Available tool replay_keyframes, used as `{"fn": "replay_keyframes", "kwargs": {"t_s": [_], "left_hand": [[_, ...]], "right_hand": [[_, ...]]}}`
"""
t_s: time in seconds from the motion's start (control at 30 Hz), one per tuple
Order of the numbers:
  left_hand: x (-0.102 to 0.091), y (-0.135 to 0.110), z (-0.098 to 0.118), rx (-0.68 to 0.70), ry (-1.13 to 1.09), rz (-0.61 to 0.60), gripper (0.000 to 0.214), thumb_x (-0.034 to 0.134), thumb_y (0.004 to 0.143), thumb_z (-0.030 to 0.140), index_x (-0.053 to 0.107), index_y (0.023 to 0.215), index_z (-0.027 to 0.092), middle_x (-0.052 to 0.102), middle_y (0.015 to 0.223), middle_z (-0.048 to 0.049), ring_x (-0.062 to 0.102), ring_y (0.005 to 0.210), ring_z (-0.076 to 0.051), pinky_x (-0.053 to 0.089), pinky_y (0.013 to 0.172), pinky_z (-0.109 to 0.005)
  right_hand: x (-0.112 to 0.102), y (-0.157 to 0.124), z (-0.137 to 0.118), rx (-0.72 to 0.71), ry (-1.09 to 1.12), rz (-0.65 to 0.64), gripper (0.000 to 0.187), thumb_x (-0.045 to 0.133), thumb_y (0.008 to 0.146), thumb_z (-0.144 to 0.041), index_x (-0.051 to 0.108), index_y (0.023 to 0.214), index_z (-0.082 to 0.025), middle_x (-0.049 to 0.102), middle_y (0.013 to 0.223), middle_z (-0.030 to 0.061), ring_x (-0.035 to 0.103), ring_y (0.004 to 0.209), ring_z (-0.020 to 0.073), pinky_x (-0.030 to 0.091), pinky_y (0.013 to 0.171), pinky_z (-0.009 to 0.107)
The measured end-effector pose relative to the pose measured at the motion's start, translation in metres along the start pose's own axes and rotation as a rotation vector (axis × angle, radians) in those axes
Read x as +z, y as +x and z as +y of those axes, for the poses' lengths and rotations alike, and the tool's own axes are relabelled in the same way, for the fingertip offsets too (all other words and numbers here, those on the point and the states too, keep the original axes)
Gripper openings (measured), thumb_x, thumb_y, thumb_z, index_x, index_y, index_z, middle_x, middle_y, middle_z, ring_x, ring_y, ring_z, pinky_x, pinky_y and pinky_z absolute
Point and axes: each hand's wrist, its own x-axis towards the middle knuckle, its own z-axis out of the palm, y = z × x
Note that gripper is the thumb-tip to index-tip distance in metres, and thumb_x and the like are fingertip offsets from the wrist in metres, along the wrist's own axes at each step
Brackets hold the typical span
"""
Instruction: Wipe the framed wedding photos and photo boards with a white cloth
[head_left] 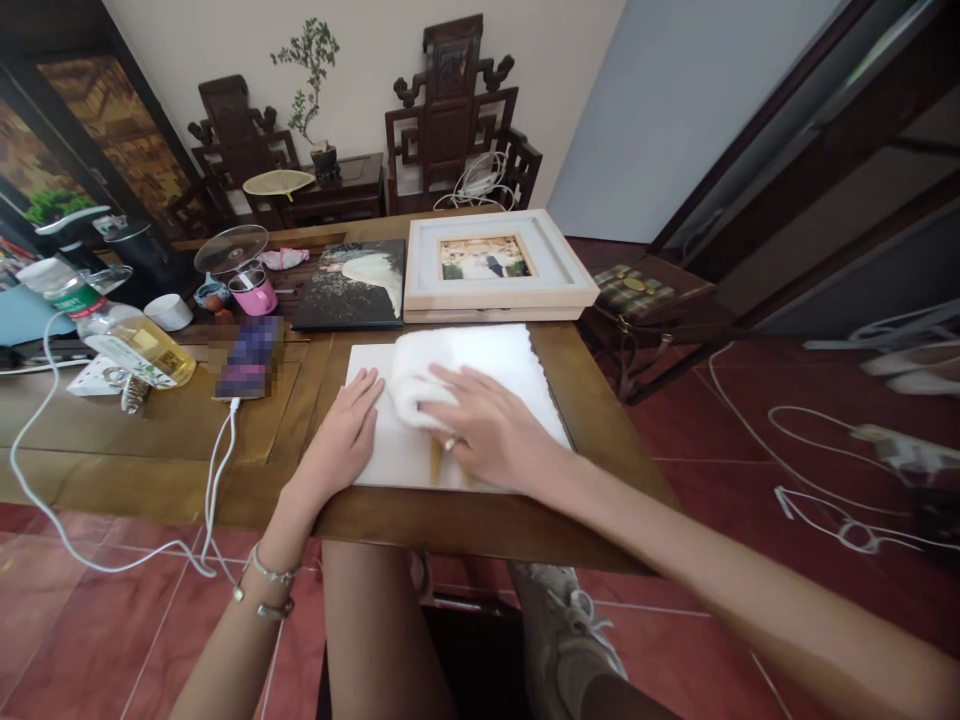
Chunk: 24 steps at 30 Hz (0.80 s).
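A flat white board or album [375, 455] lies at the table's front edge, with a yellowish marking partly covered near its middle. My left hand [349, 430] rests flat on its left side, fingers stretched out and holding nothing. Bunched under my right hand [491, 425] is a fluffy white cloth [420, 365], pressed onto the board with my fingers curled over it. Those fingers are slightly blurred. The rest of the cloth spreads over the board's right part, its far edge reaching towards the framed picture.
Behind the board are a dark photo album [352, 285] and a pale wooden frame box [499, 300]. To the left, a phone [251, 355] on a white cable, a bottle [139, 345], a pink cup [253, 292] and a white cup [169, 312] stand on the wooden table [292, 435].
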Motion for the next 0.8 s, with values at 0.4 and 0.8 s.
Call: {"fn": "replay_keyframes", "kwargs": {"t_s": [0.4,0.8], "left_hand": [[-0.016,0.002,0.02,-0.093,-0.264,0.287,0.051,0.027,0.102,0.036,0.043,0.143,0.011,0.043,0.152,-0.0123,0.037,0.142,-0.02,0.026,0.12,-0.041],[-0.005,0.002,0.016,-0.049,-0.052,0.0,0.049,0.025,0.101,0.032,0.044,0.142,0.015,0.039,0.154,-0.0133,0.028,0.147,-0.022,0.019,0.12,-0.052]], "right_hand": [[0.002,0.014,-0.023,-0.293,0.027,-0.169,0.041,0.06,0.078,-0.011,0.069,0.117,-0.021,0.047,0.148,0.0124,0.03,0.142,0.0331,0.02,0.115,0.058],[-0.025,-0.063,-0.011,-0.28,0.099,-0.055,0.031,0.053,0.081,-0.012,0.071,0.103,-0.023,0.057,0.139,0.0101,0.047,0.133,0.0262,0.037,0.11,0.051]]}}
